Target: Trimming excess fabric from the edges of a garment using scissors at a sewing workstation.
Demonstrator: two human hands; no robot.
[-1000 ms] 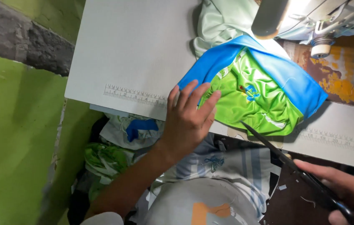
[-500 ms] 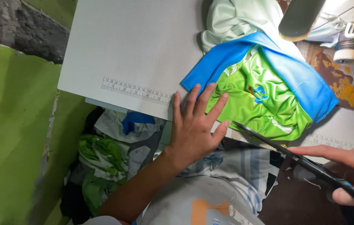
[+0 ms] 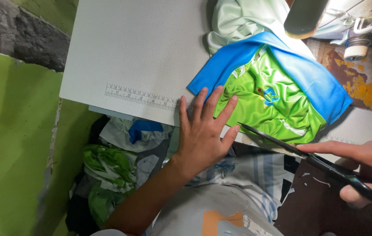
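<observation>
Here my left hand (image 3: pixel 203 135) lies flat, fingers spread, on the edge of the green and blue shirt (image 3: pixel 273 91) at the near edge of the white counter (image 3: pixel 137 48). My right hand (image 3: pixel 365 168) is closed around dark scissors (image 3: pixel 308 158), their blades nearly shut and pointing at the shirt's lower hem.

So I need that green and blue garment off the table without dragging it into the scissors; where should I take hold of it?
Probably pinch the blue band along the upper-left edge of the garment, coming in from the open white tabletop. That edge lies flat and exposed, away from the scissors in the right hand at the lower edge. The left hand rests nearby.
</observation>
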